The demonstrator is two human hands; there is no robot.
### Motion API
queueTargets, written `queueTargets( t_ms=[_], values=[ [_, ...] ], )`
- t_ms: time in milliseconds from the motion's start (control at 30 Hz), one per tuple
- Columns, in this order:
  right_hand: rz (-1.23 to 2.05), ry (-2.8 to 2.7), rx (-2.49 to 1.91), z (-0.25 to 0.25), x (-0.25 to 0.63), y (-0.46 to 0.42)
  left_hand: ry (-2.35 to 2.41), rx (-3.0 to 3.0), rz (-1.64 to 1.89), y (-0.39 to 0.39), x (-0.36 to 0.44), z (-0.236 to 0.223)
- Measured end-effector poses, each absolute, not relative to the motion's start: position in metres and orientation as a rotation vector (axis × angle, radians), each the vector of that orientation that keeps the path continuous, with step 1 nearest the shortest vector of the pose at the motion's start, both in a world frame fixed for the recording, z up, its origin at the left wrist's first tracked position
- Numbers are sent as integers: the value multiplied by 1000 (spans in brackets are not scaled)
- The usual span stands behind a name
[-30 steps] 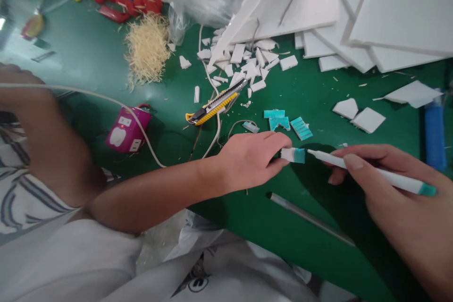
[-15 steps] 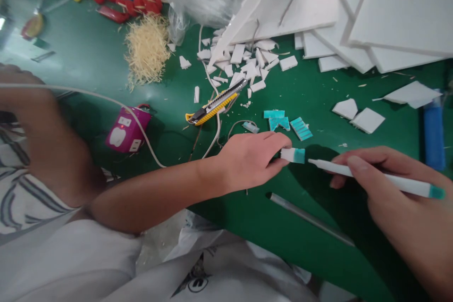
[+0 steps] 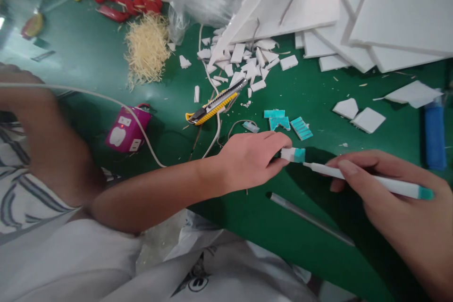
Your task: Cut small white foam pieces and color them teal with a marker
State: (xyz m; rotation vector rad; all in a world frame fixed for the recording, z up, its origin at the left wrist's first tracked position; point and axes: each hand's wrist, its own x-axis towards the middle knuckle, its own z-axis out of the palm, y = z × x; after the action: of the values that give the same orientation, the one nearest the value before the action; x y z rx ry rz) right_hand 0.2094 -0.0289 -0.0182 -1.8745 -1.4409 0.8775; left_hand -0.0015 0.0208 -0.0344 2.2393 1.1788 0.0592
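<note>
My left hand (image 3: 253,158) pinches a small white foam piece (image 3: 293,155) whose right end is coloured teal, holding it just above the green table (image 3: 106,52). My right hand (image 3: 396,212) grips a white marker with a teal end (image 3: 368,179); its tip touches the teal end of the piece. Three teal-coloured foam pieces (image 3: 286,122) lie just beyond my left hand.
A yellow utility knife (image 3: 216,102) lies on a white cable. White foam scraps (image 3: 244,63) and foam boards (image 3: 354,14) fill the far side. A magenta power strip (image 3: 128,130), a straw pile (image 3: 146,49), a grey stick (image 3: 309,218) and a blue object (image 3: 434,134) lie around.
The marker tip pulled a little away from the foam piece half a second ago and is now back against its teal end. My left hand has stayed put.
</note>
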Motion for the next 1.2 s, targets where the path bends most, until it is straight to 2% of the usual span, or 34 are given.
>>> queueTargets(
  t_ms=[1200],
  values=[
    [920,-1406,-1844,-18,202,-34,1181,2225,76,21,1,-35]
  ],
)
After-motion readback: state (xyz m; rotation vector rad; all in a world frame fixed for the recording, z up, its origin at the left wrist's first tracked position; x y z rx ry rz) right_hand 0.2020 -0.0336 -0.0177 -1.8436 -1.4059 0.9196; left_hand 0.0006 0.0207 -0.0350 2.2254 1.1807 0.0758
